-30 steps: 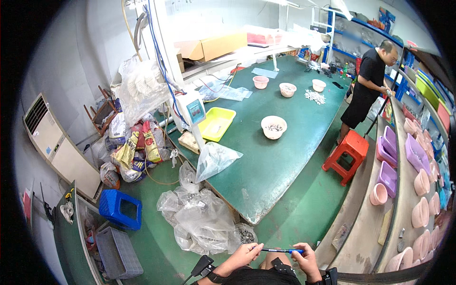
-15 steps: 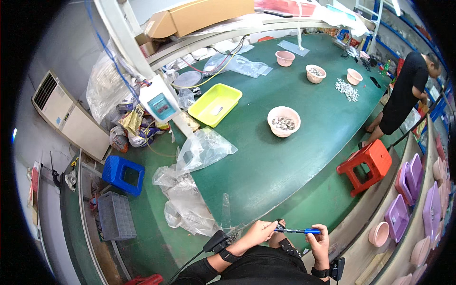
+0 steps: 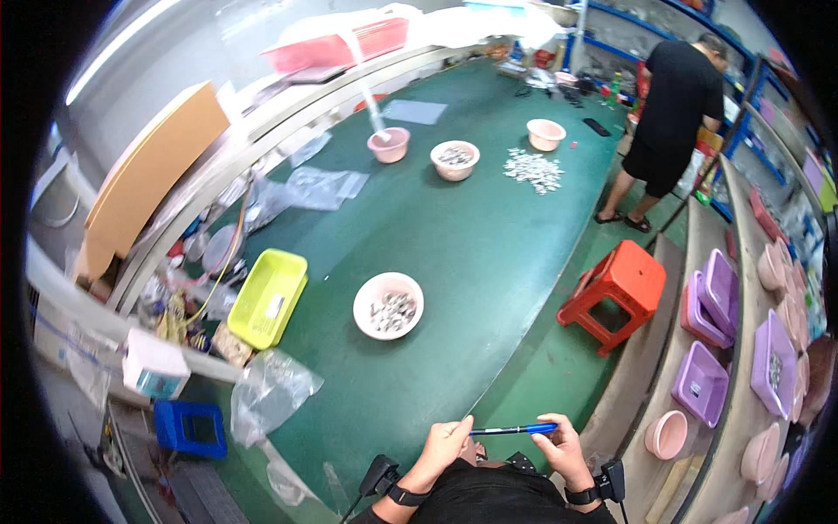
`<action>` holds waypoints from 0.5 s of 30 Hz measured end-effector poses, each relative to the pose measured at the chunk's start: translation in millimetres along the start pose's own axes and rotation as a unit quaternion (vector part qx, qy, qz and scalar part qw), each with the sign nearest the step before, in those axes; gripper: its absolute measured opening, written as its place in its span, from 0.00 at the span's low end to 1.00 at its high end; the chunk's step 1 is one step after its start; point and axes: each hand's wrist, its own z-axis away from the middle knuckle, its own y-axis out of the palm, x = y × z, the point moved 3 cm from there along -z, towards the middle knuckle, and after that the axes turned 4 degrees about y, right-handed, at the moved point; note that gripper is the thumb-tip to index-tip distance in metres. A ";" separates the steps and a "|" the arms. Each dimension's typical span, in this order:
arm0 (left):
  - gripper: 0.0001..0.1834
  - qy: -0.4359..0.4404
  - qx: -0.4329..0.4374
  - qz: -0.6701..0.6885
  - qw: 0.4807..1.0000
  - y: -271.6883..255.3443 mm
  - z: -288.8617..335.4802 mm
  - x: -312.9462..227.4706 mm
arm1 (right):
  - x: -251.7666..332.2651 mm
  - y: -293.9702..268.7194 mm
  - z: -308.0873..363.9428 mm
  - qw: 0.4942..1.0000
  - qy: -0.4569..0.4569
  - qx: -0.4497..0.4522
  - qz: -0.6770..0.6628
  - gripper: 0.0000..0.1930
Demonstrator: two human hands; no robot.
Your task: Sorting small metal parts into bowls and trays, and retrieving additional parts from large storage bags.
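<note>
Both hands (image 3: 502, 445) still pinching blue pen (image 3: 513, 429) level by its ends, view swung toward orange stool (image 3: 621, 284)

Green table (image 3: 489, 253) with bowls, yellow tray (image 3: 268, 297)

A slim blue pen (image 3: 513, 429) lies level, gripped at both ends.

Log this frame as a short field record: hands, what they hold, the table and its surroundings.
left hand: pinches one end of the blue pen
right hand: grips the other end
pen: level, held between both hands near the body
table: green top
nearest bowl: pink, holds small pieces
yellow tray: left of that bowl
stool: orange, right of the table
other person: stands at the far end
</note>
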 end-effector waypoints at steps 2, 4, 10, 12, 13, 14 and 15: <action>0.22 -0.007 0.012 -0.012 1.000 3.0 -16.9 -13.3 | 12.0 -6.1 -17.9 0.999 0.005 0.003 0.043 0.08; 0.22 -0.010 0.019 -0.020 1.000 7.5 -36.4 -24.0 | 16.9 -15.1 -34.0 0.996 0.011 0.012 0.088 0.08; 0.22 0.070 0.010 -0.126 0.989 35.8 -91.2 -44.8 | 10.7 -38.8 -75.4 0.992 0.122 0.010 -0.014 0.09; 0.23 0.042 0.016 -0.108 0.993 50.0 -110.5 -46.5 | 4.5 -48.9 -87.0 0.996 0.070 -0.044 -0.012 0.09; 0.23 0.016 0.010 -0.083 0.996 59.6 -123.0 -47.7 | 3.4 -60.2 -94.6 0.996 0.018 -0.086 -0.002 0.09; 0.23 0.016 0.025 -0.092 0.995 71.8 -136.7 -52.1 | 2.3 -75.6 -104.5 0.995 0.017 -0.102 -0.006 0.09; 0.23 -0.004 0.029 -0.094 0.995 83.6 -150.0 -56.0 | 1.8 -90.7 -114.6 0.996 0.025 -0.074 0.047 0.09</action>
